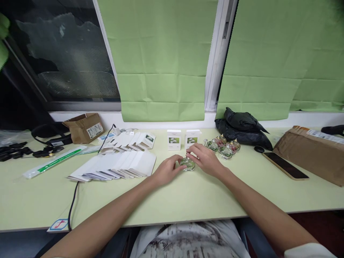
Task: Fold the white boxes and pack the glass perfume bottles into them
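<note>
A small round glass bottle with green inside lies on the pale green table between my hands. My left hand rests palm down with its fingertips against the bottle's left side. My right hand curls over the bottle's top and right side, fingers pinched at its cap. Just behind stand two small white boxes with a flower picture, upright. To their right sits a cluster of several similar glass bottles.
A fan of flat white cartons lies at the left, with a black cable running under them. A brown box, a black bag, a phone and a brown parcel sit around the back and right.
</note>
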Motion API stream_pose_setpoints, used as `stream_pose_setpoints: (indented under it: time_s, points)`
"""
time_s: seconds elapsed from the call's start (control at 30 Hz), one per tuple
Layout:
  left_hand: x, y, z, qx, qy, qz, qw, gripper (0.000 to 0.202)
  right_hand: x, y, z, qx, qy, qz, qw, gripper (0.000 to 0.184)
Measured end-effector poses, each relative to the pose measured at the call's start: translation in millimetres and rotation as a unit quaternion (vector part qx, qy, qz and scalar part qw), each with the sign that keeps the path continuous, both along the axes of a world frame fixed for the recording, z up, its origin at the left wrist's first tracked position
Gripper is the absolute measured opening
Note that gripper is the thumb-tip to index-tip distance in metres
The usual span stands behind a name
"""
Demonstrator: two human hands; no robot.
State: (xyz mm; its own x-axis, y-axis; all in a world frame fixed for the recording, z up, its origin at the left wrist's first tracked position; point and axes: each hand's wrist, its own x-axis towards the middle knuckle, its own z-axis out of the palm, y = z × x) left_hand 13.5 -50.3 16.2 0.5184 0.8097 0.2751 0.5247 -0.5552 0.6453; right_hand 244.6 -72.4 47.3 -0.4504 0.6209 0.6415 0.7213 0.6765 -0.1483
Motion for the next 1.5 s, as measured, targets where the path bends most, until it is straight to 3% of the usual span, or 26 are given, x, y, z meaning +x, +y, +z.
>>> stream_pose_setpoints:
  time_s: [0.43, 0.83, 1.07, 1.23, 1.5]
  points:
    - [0, 2, -1.3, 0.006, 0.003, -0.011, 1.000, 0.035, 10, 6, -2.6, -0.069, -0.007, 0.046, 0.997, 0.023]
    - [0, 2, -2.0, 0.008, 0.000, -0.012, 1.000, 0.033, 10, 1, -0.1, -0.135, -0.008, 0.015, 0.991, 0.017]
    - [-3, 5, -7.6, 0.022, -0.011, 0.010, 1.000, 0.038, 24, 18, -4.6, -0.076, -0.052, -0.089, 0.992, 0.015]
    - [-3, 6, -6.9, 0.029, -0.002, 0.002, 1.000, 0.034, 36, 31, -9.5, 0.035, -0.119, -0.188, 0.974, 0.017]
    - [-3, 8, -9.6, 0.041, 0.002, -0.003, 0.999, 0.031, 44, 44, -11.6, 0.143, -0.156, -0.221, 0.952, 0.021]
